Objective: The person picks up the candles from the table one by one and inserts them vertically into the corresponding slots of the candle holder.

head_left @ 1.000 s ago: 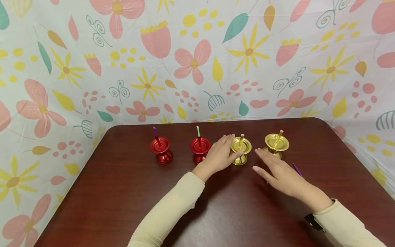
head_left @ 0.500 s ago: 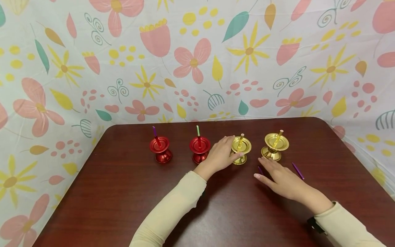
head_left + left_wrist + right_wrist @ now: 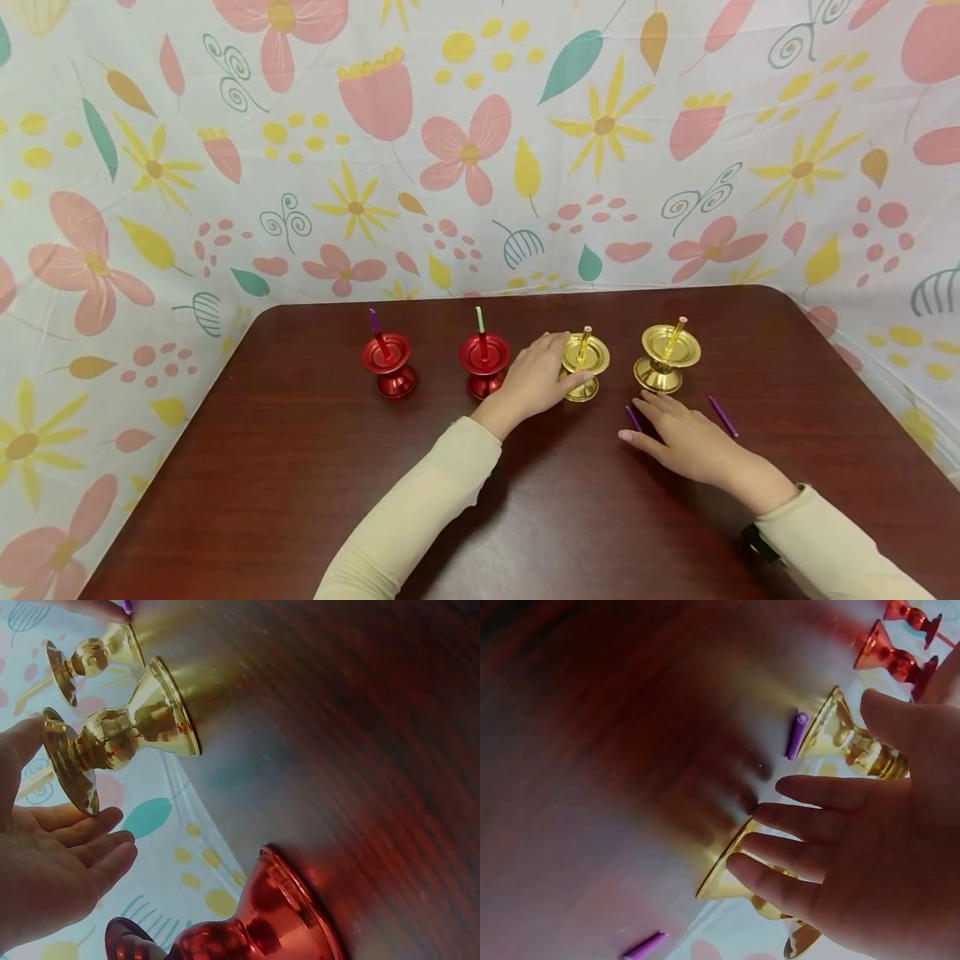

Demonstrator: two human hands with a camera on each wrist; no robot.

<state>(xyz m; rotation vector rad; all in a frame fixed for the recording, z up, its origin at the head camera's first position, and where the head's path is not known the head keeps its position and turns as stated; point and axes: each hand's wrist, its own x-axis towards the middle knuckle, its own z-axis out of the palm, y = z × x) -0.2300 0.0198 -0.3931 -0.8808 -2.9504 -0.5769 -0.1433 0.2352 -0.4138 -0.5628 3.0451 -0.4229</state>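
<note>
My left hand (image 3: 534, 373) spans the dish of the nearer-to-centre gold candle holder (image 3: 112, 742), thumb at one side of its rim and fingers at the other. My right hand (image 3: 693, 442) reaches low over the table, fingers extended and spread. Its fingertips are by the base of the right gold candle holder (image 3: 663, 354) and a thin purple candle (image 3: 634, 418). Another purple candle (image 3: 723, 416) lies to the right of that hand. Both gold holders have an upright gold tube in the dish.
Left of my hands stand two red candle holders, one with a purple candle (image 3: 375, 322) and one with a pale green candle (image 3: 481, 320). A flower-print cloth (image 3: 480, 233) hangs behind the dark wooden table (image 3: 315, 467).
My right hand has drawn back from the right gold holder and lowered toward the table, uncovering the purple candles. The left hand stays at its gold holder.
</note>
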